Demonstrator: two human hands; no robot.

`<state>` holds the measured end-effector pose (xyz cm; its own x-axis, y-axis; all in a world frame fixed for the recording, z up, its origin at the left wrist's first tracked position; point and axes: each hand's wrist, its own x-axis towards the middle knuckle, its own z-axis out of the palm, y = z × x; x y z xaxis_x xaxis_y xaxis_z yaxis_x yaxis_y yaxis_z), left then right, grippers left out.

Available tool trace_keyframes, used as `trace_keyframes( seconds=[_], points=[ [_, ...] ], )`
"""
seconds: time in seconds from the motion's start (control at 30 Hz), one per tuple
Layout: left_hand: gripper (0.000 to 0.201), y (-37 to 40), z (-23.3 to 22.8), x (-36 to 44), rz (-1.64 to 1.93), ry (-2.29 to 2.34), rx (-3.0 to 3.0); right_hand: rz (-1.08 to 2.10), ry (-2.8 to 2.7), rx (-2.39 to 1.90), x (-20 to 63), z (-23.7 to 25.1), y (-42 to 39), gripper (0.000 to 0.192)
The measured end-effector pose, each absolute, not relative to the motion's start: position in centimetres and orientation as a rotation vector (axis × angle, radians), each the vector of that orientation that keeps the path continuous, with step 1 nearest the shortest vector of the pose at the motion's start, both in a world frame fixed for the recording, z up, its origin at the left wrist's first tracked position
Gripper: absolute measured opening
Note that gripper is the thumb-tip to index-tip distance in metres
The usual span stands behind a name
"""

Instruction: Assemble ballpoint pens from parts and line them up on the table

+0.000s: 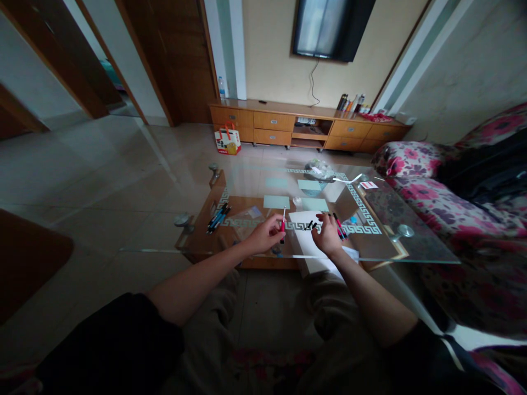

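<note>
Over the glass table [247,241], my left hand [265,235] is closed around a red pen [282,226], held upright with a thin pale tip pointing up. My right hand [328,236] hovers to its right, thumb and fingers curved and apart. Close to that thumb are a few small black pieces [309,224] that look like pen caps. Just right of the right hand lie several red and black pens [340,226]. Several blue and black pens [218,218] form a bunch at the table's left side.
A plastic bag [319,170] sits toward the table's far edge, near a red-and-white card [368,185]. White paper [307,236] shows around the right hand. Beyond stand a wooden TV cabinet [272,120] and a carry bag [228,141]. A floral sofa [415,170] is at right.
</note>
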<state>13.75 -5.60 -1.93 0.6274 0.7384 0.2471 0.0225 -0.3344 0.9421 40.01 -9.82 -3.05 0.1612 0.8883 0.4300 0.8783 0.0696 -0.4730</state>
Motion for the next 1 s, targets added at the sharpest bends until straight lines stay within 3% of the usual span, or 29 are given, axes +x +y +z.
trace_keyframes(
  seconds=[0.43,1.0],
  points=[
    [0.039,-5.9,-1.6,13.7,0.813,0.635,1.793,-0.248,-2.000,-2.012,36.9,0.2,-11.5,0.041],
    [0.037,-6.0,-1.3,13.7,0.794,0.611,1.799,-0.229,-2.094,-2.110,36.3,-0.5,-10.6,0.026]
  ],
)
